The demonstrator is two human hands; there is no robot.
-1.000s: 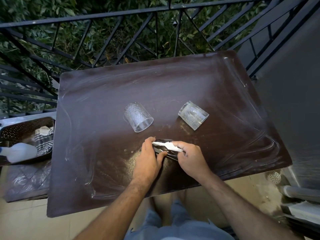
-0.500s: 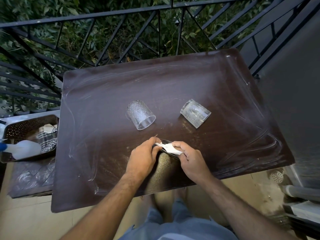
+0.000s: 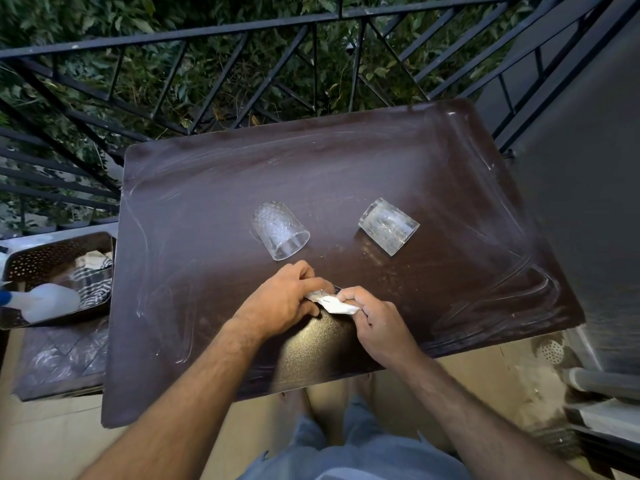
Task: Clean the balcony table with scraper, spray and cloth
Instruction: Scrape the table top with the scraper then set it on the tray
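Note:
Both hands meet near the front middle of the dark brown table (image 3: 346,174), which is smeared with pale streaks. My left hand (image 3: 282,299) and my right hand (image 3: 375,318) together pinch a small white flat piece (image 3: 334,304); a thin dark edge shows under it, and I cannot tell whether it is the scraper or a wrapper. Two clear glasses lie on their sides behind the hands: a textured glass (image 3: 278,230) and a squat glass (image 3: 388,225). A white spray bottle (image 3: 45,303) and a striped cloth (image 3: 93,280) lie in a perforated tray at the left.
The brown perforated tray (image 3: 41,258) rests on a low stool (image 3: 62,358) left of the table. A black metal railing (image 3: 242,64) with foliage behind it runs along the far side. A grey wall (image 3: 588,168) stands at the right. My legs are under the table's front edge.
My hands have slid slightly toward the front edge with the white piece still between them. The camera has tilted, so the table sits lower and further right in view.

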